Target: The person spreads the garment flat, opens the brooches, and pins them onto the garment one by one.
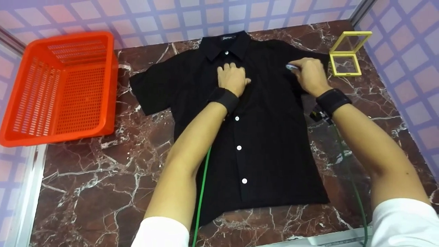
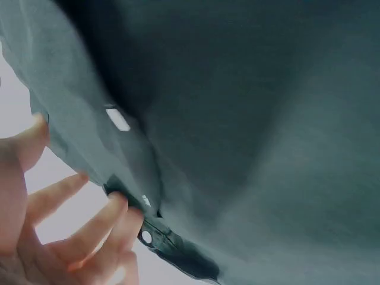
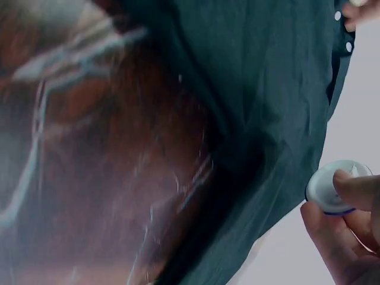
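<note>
A black short-sleeved shirt (image 1: 271, 147) with a collar and white buttons lies front up and spread on the table. My left hand (image 1: 233, 79) rests on its upper front, below the collar, fingers extended and touching the cloth. The left wrist view shows those fingers (image 2: 89, 234) spread along the shirt (image 2: 237, 119), near the buttons. Over the chest by the sleeve on the right, my right hand (image 1: 311, 73) pinches a small round white disc with a blue rim (image 3: 323, 184) between thumb and fingers. Its exact kind is unclear.
An orange-red plastic basket (image 1: 109, 103) stands at the left. A yellow-framed clear case (image 1: 346, 74) lies with its lid up by the sleeve at the right. Green cables (image 1: 204, 171) run from both wrists. Patterned walls (image 1: 192, 17) bound the brown marbled table (image 1: 92, 192).
</note>
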{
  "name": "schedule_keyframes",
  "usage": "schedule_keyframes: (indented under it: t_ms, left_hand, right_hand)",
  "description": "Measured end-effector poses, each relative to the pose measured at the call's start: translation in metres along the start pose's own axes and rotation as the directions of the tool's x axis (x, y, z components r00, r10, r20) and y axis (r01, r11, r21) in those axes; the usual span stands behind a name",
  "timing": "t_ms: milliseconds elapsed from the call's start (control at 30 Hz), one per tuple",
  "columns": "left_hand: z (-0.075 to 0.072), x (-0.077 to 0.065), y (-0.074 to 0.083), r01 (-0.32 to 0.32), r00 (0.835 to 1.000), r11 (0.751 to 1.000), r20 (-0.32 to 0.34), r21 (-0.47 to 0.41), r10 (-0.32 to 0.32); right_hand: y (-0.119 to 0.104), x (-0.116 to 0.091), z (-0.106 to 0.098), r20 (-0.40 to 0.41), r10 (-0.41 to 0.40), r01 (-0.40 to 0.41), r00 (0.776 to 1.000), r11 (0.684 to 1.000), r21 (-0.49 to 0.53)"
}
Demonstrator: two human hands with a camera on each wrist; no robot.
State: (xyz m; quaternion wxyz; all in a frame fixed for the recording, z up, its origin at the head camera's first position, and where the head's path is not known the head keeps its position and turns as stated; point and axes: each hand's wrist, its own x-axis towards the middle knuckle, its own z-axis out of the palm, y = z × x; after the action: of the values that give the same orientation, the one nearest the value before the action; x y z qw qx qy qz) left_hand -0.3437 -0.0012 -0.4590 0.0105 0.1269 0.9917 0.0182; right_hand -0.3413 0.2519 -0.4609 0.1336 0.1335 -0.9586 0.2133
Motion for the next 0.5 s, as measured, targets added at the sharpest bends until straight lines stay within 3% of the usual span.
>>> schedule_keyframes:
  t_ms: [100, 233, 500]
  left_hand:
    - [0.001, 0.011, 0.007, 0.009, 0.999, 1.000, -0.031, -0.014, -0.009]
    - [0.006, 0.021, 0.014, -0.031, 0.999, 0.998, -0.036, -0.063, 0.029]
    - [0.018, 0.035, 0.033, -0.036, 0.998, 0.996, -0.047, -0.085, 0.032]
  right_hand:
    - [-0.004, -0.001, 0.006, -0.018, -0.031, 0.031, 0.999, 1.000, -0.006]
    - [-0.011, -0.001, 0.012, -0.040, -0.055, 0.054, 0.998, 0.998, -0.011]
    - [-0.020, -0.001, 0.018, -0.052, -0.027, 0.026, 0.998, 0.999, -0.020]
